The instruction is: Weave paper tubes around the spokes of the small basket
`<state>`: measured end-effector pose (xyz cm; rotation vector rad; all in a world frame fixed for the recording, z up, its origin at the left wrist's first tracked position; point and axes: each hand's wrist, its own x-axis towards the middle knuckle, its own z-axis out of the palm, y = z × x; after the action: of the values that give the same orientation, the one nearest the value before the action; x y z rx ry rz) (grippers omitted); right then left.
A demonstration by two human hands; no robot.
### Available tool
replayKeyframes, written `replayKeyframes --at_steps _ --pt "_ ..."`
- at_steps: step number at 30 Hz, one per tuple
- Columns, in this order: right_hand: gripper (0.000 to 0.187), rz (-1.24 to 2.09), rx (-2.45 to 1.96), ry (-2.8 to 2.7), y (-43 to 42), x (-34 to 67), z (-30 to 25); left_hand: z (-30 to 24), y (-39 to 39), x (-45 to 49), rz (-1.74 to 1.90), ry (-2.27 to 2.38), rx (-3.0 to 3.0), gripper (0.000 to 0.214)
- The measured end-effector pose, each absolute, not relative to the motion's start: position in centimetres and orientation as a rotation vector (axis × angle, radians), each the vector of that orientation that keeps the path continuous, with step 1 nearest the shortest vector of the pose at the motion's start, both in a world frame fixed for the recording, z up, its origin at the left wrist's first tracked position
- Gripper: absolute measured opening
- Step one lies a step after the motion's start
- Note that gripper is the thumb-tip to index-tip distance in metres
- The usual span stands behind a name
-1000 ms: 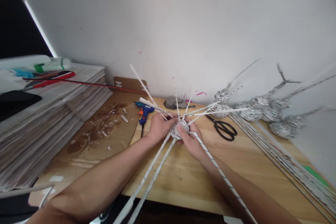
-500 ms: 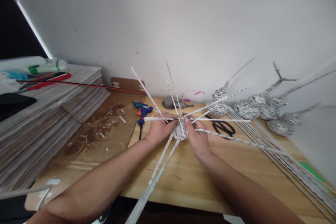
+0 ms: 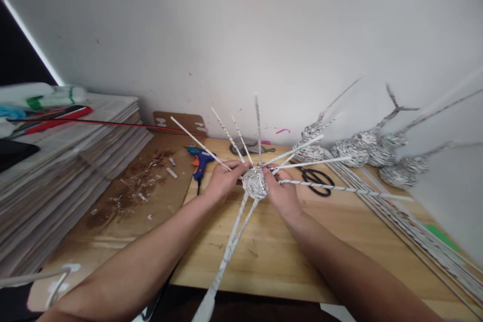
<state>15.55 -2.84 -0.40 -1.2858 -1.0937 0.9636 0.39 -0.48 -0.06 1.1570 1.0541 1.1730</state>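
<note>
Two paper tubes (image 3: pixel 230 246) off-frame below woven hub (image 3: pixel 255 183).

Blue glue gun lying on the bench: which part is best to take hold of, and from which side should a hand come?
Grip the handle of the blue glue gun, coming from the near side. It lies flat with the handle pointing toward the person and the cord trailing from its end. The left hand is nearest, but with the right hand it holds the woven paper disc.

The woven disc (image 3: pixel 255 184) sits over the table's (image 3: pixel 271 256) middle, between the left hand (image 3: pixel 222 181) and right hand (image 3: pixel 282 195). The glue gun (image 3: pixel 199 159) lies left of it, the scissors (image 3: pixel 317 180) right, and the paper stack (image 3: pixel 68 171) lies beyond the left edge.
</note>
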Motion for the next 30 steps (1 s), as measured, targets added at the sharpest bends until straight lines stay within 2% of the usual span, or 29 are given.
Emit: replayKeyframes --at_steps 13,18,23,27,30 --pt "0.032 0.897 -1.294 -1.323 -3.2 15.7 -0.6 0.1 -1.0 0.7 1.201 1.29 1.374 0.026" --pt "0.029 0.9 -1.326 -1.308 -2.6 16.2 -0.4 -0.5 -0.1 -0.2 1.101 1.069 1.267 0.037" --pt "0.031 1.065 -1.271 -1.222 -1.5 17.1 -0.9 0.3 1.2 -3.0 0.792 0.67 1.229 0.064" --pt "0.032 1.144 -1.229 -1.226 -1.4 17.2 -0.9 0.8 1.5 -3.9 0.696 0.668 1.213 0.066" --pt "0.028 1.083 -1.309 -1.297 -1.6 17.1 -0.6 0.6 1.4 -3.4 0.723 0.792 1.155 0.059"
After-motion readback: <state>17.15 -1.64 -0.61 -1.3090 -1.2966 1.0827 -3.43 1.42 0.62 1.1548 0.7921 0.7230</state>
